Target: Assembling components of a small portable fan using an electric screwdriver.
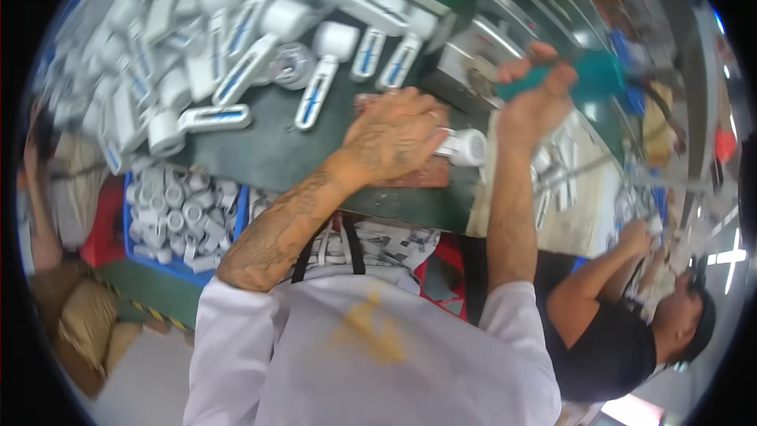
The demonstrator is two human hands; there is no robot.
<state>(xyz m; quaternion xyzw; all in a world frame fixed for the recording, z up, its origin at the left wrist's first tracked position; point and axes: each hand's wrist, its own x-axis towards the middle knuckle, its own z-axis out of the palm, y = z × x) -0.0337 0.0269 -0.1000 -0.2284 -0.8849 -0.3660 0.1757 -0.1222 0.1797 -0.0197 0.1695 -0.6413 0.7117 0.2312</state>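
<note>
My left hand (397, 136) is closed over a white plastic part, pressing it down on a reddish-brown block (418, 177). The part's round white head (468, 147) sticks out to the right of my fingers; the rest is hidden under the hand. Raised over the right side of the bench, my right hand (538, 95) grips a teal electric screwdriver (595, 79). The tool is blurred, and a dark cord runs from its right end. Its tip cannot be made out.
Many white handled parts with blue strips (315, 87) are heaped at the far left of the green bench (276, 142). A blue crate (206, 274) of small white parts stands below. A metal box (473, 63) sits behind my hands. At right, a person in black (599, 331) works.
</note>
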